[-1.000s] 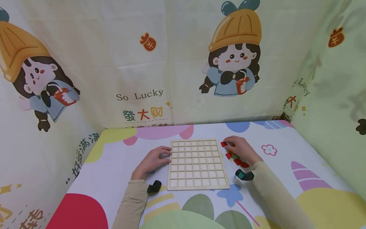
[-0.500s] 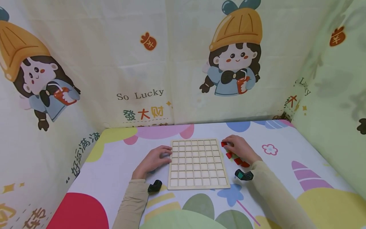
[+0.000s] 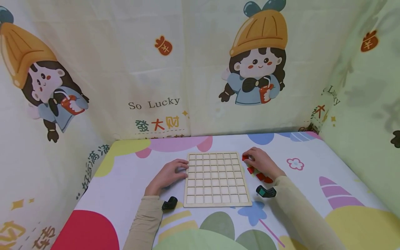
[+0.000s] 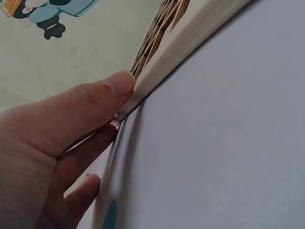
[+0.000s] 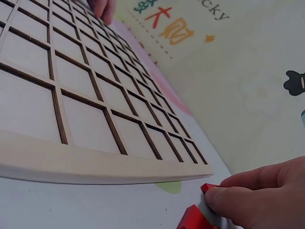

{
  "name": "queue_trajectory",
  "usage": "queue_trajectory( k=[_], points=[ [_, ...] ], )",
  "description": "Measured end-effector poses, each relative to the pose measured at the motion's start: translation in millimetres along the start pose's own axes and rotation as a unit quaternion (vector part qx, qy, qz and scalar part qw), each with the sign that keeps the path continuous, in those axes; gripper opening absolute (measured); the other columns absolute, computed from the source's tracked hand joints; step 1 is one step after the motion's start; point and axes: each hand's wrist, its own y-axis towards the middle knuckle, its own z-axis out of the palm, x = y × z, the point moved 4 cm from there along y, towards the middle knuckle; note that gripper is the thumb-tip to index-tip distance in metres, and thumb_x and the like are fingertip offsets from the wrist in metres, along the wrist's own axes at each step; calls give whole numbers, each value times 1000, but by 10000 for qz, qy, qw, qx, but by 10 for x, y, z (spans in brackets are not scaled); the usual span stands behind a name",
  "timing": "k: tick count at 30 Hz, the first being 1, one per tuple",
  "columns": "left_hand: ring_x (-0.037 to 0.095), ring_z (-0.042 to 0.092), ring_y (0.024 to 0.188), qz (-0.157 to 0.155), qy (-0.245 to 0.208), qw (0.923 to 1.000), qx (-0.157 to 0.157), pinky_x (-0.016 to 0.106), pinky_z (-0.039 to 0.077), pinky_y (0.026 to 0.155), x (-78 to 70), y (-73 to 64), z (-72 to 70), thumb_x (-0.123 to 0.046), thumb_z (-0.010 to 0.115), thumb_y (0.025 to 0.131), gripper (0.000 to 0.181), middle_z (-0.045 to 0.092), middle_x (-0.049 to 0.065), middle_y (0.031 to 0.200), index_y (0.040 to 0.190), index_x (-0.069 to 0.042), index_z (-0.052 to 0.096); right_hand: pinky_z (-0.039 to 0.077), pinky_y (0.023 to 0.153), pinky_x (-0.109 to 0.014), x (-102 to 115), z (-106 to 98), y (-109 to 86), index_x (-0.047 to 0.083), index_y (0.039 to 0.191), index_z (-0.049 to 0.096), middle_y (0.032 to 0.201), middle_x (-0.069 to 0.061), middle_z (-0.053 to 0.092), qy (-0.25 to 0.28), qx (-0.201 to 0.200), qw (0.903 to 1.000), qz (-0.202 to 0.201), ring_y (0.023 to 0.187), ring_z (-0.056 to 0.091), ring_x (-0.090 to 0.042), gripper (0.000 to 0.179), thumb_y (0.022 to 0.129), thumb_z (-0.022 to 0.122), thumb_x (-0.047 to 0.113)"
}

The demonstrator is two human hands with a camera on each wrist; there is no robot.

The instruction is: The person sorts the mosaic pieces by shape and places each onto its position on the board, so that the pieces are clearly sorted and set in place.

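Note:
A pale wooden grid board [image 3: 217,205] with rows of square cells lies on the table. My left hand [image 3: 168,173] touches its left edge, thumb and fingers spread apart along the side. In the left wrist view the thumb [image 4: 102,98] rests against the edge. Just past the board's far right corner, my right hand [image 3: 263,163] pinches a small red block [image 5: 208,187] between thumb and fingers, low over the table. Part of this block is hidden by the fingertips. Several other red blocks [image 3: 260,176] lie below the right hand, partly covered by it.
A patterned cloth [image 3: 131,168] covers the table. Printed curtains [image 3: 203,76] stand behind it and at both sides. Black wrist devices [image 3: 266,191] are strapped near both sleeves.
The head view has shifted very slightly. Both hands, the board and the red blocks stay nearly where they were.

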Motion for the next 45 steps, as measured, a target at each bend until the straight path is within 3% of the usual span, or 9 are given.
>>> queue_trajectory(
  k=[9,22,31,36,45],
  points=[
    [29,51,127,5,19,10000,16,48,38,108,9,6,8,-19,76,86,32,60,5,130,115,-5,70,50,94,-48,100,-16,0,5,118,67,110,-10,59,200,-187,9995,-156,99,58,-26,29,92,70,16],
    [29,51,126,80,50,10000,10,47,38,108,-10,6,-12,-19,75,87,33,60,6,130,115,-4,70,56,84,-41,380,-54,40,6,118,69,107,-8,64,1001,-312,9938,-372,96,62,-23,29,92,70,17],
    [29,51,127,51,1,10000,18,47,38,108,-14,-3,-6,-18,75,87,32,60,6,131,115,-4,70,55,88,-41,508,54,94,4,119,68,110,-10,64,1368,-141,9896,-418,98,63,-24,28,93,68,16],
    [29,51,127,72,-12,10000,30,47,38,108,-15,-8,-5,-17,75,87,32,60,6,131,115,-3,70,55,83,-40,605,92,103,3,118,68,108,-10,64,1517,-101,9872,-487,93,64,-24,28,92,68,14],
    [29,51,126,78,14,10000,6,46,38,108,-20,-3,-11,-18,76,86,33,60,5,130,116,-4,70,54,85,-39,753,206,113,7,116,70,108,-6,65,1542,-35,9867,-514,92,65,-20,26,91,70,16]
  ],
)
